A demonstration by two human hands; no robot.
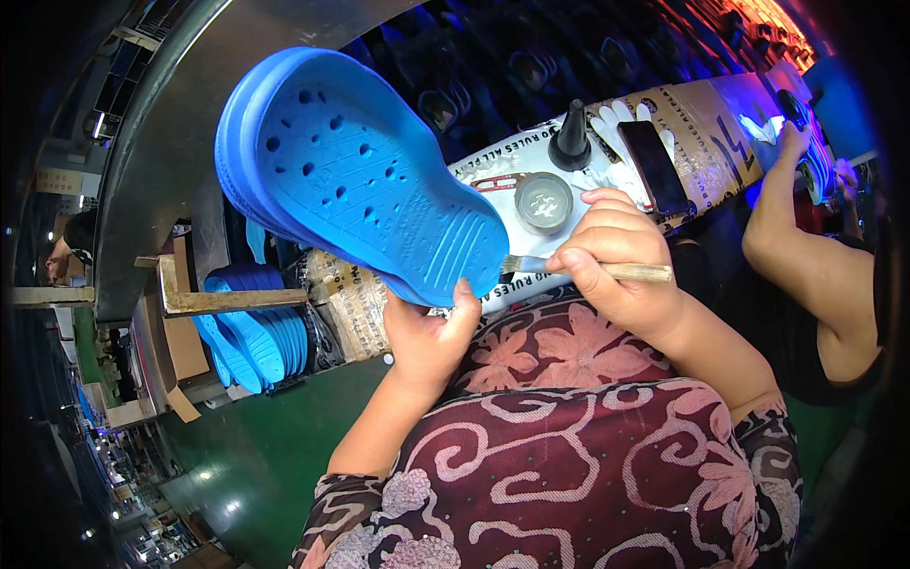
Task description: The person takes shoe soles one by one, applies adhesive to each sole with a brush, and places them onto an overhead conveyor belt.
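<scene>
A blue perforated shoe sole [379, 190] is tilted up in front of me, with its narrower end toward my body. At that end my left hand [431, 332] grips it, thumb on the upper face and the other fingers hidden underneath. My right hand [616, 251] is closed around a paintbrush [635, 272] with a pale wooden handle. The brush's dark bristles meet the edge of the sole's narrow end. Just beyond my right hand stands a small round pot [543, 203] with whitish stuff on top.
A black cone-shaped nozzle [571, 142], a phone [654, 166] and a white glove [611, 133] lie on the taped board [697, 119]. Several blue soles [256, 341] are stacked at the left beside a wooden bar [232, 302]. Another person's arm [777, 209] is at the right.
</scene>
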